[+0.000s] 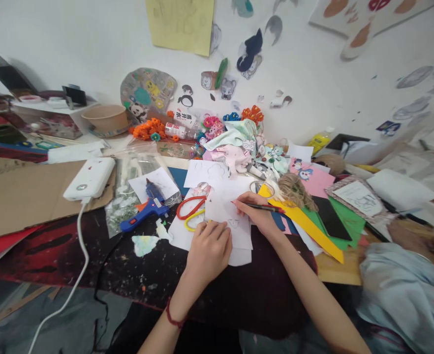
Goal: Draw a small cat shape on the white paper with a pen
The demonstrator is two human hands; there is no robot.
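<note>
My right hand [256, 211] is closed around a black and red pen [263, 207], its tip near the surface of a white sheet of paper [222, 199]. My left hand [211, 246] rests on the lower part of the papers, palm down, fingers lying together over the sheet. Faint lines of a drawing [233, 222] show between the two hands. Just beyond my left fingers lie a red loop [191, 208] and a yellow loop [193, 220], which look like scissor handles; the blades are hidden. Another sheet with pencil lines [209, 172] lies farther back.
A blue glue gun [145, 211] lies at left, beside a white power bank [90, 179] with a cable. Fabric scraps [235, 142] pile up against the wall. Right are twine [296, 191], a yellow strip [305, 223] and a black phone [331, 218]. Another person's sleeve [405, 290] is at far right.
</note>
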